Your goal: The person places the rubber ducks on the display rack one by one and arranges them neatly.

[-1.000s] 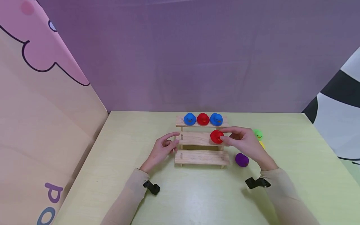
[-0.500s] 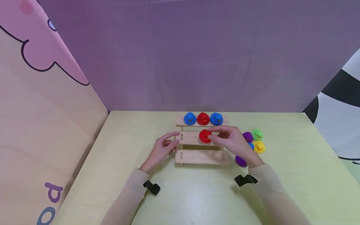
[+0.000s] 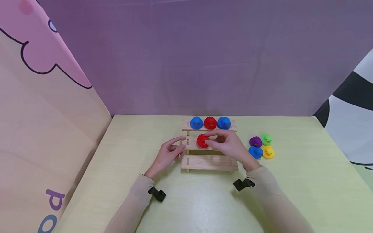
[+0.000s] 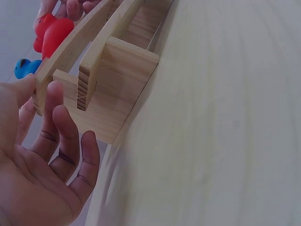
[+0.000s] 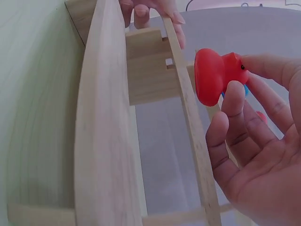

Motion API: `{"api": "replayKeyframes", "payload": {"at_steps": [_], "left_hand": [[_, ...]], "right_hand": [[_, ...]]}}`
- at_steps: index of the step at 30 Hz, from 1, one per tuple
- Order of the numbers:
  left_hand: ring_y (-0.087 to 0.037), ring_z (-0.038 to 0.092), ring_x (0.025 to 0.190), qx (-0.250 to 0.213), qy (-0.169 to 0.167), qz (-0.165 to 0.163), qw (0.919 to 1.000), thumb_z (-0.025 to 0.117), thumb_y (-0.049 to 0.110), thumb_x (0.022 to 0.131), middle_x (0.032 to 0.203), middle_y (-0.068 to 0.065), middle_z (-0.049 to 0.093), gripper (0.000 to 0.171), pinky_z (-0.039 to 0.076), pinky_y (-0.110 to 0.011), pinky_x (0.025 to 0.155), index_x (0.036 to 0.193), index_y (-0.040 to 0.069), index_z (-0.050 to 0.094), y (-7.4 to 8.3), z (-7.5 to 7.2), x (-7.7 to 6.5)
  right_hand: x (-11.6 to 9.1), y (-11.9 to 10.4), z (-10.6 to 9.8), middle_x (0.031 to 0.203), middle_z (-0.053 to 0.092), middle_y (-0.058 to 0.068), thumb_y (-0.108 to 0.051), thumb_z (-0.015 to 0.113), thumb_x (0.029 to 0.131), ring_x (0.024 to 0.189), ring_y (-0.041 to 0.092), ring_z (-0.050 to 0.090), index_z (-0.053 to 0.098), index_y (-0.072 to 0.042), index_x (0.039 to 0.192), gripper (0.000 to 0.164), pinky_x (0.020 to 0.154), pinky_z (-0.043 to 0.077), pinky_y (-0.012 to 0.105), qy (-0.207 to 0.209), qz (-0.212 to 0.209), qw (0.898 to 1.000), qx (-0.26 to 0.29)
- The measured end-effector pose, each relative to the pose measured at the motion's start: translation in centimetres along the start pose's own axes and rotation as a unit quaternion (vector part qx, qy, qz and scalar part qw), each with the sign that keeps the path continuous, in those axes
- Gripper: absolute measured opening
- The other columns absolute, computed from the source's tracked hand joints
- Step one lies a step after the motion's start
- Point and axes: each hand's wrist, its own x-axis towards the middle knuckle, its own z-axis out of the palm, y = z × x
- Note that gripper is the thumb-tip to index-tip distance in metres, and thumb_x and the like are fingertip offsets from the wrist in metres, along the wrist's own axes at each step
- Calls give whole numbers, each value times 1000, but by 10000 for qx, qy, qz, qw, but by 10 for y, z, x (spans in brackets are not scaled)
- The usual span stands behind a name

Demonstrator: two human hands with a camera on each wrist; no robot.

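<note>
A three-tier wooden stand (image 3: pixel 209 162) is on the table, its planks rising in steps toward the back. My right hand (image 3: pixel 230 147) pinches a red rubber duck (image 3: pixel 202 141) between thumb and fingertips, over the left half of the middle plank. In the right wrist view the duck (image 5: pixel 209 77) is tipped sideways, its flat base close beside the plank's edge. My left hand (image 3: pixel 166 156) grips the left end of that middle plank with thumb and index finger; its other fingers (image 4: pixel 67 134) curl loosely below. On the top plank sit a blue duck (image 3: pixel 196 123), a red duck (image 3: pixel 210 123) and another blue duck (image 3: pixel 224 123).
Right of the stand, loose ducks stand grouped on the table: purple (image 3: pixel 255 141), green (image 3: pixel 266 139), blue (image 3: pixel 255 152) and yellow (image 3: pixel 268 152). A purple backdrop (image 3: pixel 186 64) rises behind the table's back edge. Each wrist wears a black camera strap.
My right hand has carried the red duck leftward along the middle plank. The purple duck nearest the front is out of sight now, behind my right forearm. My left hand stays put.
</note>
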Motion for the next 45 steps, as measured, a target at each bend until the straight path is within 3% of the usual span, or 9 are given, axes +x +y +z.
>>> {"api": "replayKeyframes", "payload": {"at_steps": [12, 24, 30, 37, 45], "left_hand": [[-24, 60, 73, -32, -7, -26, 10000, 67, 22, 107, 80, -14, 71, 38, 47, -24, 64, 145, 17, 66, -3, 0, 0], [-21, 59, 73, 52, -10, -4, 10000, 66, 23, 108, 80, -14, 70, 38, 47, -24, 64, 146, 17, 65, -3, -2, -1], [-21, 59, 73, 29, -24, -43, 10000, 66, 23, 108, 80, -15, 70, 39, 46, -24, 63, 146, 17, 65, -2, -2, -2], [-22, 58, 74, 99, -43, -7, 9999, 64, 24, 109, 84, -24, 69, 43, 43, -23, 62, 149, 11, 61, -1, -3, -3], [-21, 59, 72, 108, -67, 49, 9999, 65, 21, 108, 80, -19, 70, 42, 44, -22, 61, 148, 9, 61, -1, -3, -2]], "right_hand": [[5, -8, 13, 122, 76, 10, -24, 80, 96, 92, 25, 69, 77, -14, 129, 35, 72, 59, 30, -66, 158, 9999, -10], [7, -12, 20, 111, 79, 8, -24, 80, 97, 88, 25, 66, 78, -17, 129, 33, 72, 58, 29, -107, 181, 9998, -69], [8, -11, 22, 114, 79, 9, -25, 80, 97, 89, 24, 68, 77, -18, 130, 34, 73, 59, 31, -139, 232, 9996, -70], [8, -12, 24, 113, 79, 8, -24, 80, 97, 91, 25, 67, 77, -18, 130, 34, 73, 58, 31, -136, 246, 9996, -47], [7, -11, 22, 120, 78, 11, -28, 80, 97, 90, 28, 71, 75, -18, 133, 37, 73, 60, 32, -115, 193, 9997, 58]]}}
